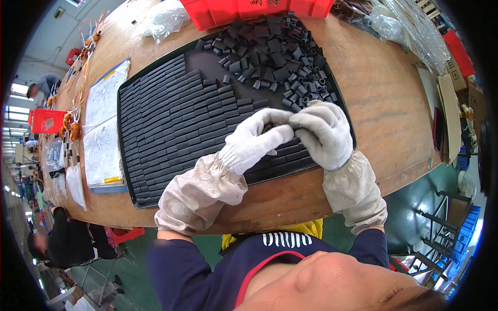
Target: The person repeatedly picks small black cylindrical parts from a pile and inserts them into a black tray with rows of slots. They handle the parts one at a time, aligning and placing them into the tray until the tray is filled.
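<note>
A wide black tray (355, 139) lies on the table. Neat rows of small black tubes (171, 124) fill its left and near part. At its far right is a loose heap of black tubes and flatter black pieces (275, 54). Over the right part of the rows, my left hand (257, 137) and my right hand (328, 133), both in white knit gloves, meet at the fingertips. Each is closed in a pinch. A bit of dark shows within the left fingers, but whether it is a held piece or the tray behind I cannot tell. The right fingertips hide whatever they pinch.
A red bin (207, 14) stands behind the tray. An open paper folder (104, 129) lies to its left, with clear plastic bags (163, 20) farther back. Copper-coloured coils (74, 130) and a red crate (46, 121) are at far left. Cardboard (450, 116) leans at the right edge.
</note>
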{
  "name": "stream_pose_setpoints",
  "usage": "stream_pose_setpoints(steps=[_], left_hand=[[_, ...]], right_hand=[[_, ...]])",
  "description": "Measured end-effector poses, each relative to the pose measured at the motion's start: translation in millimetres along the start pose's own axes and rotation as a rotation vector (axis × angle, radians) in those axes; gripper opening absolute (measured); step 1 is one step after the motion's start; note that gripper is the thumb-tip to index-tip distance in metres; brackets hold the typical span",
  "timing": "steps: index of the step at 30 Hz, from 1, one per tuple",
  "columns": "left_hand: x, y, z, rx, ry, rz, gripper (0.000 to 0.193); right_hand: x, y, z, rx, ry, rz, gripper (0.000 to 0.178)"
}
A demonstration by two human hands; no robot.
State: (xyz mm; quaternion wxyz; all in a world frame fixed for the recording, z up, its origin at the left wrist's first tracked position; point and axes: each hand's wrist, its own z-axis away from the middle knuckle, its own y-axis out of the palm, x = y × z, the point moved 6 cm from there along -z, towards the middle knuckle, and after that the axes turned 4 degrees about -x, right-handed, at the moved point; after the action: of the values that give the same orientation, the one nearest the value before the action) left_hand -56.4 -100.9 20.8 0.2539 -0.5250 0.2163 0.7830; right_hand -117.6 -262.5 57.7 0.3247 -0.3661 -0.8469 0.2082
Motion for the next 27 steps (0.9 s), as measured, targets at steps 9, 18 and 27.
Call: stream_pose_setpoints(steps=[9,18,27], left_hand=[[6.8,-25.7,-7.2,-0.159,0.066,0.434,0.039],[7.9,-18.9,-6.6,-0.141,0.019,0.519,0.046],[3.5,-10.9,-2.1,-0.096,-0.04,0.517,0.048]], right_hand=[[-7.7,6.8,-0.3,-0.016,-0.02,0.227,0.037],[-6.7,17.5,3.7,0.06,-0.101,0.313,0.042],[-6.2,24.6,8.0,0.149,-0.163,0.384,0.04]])
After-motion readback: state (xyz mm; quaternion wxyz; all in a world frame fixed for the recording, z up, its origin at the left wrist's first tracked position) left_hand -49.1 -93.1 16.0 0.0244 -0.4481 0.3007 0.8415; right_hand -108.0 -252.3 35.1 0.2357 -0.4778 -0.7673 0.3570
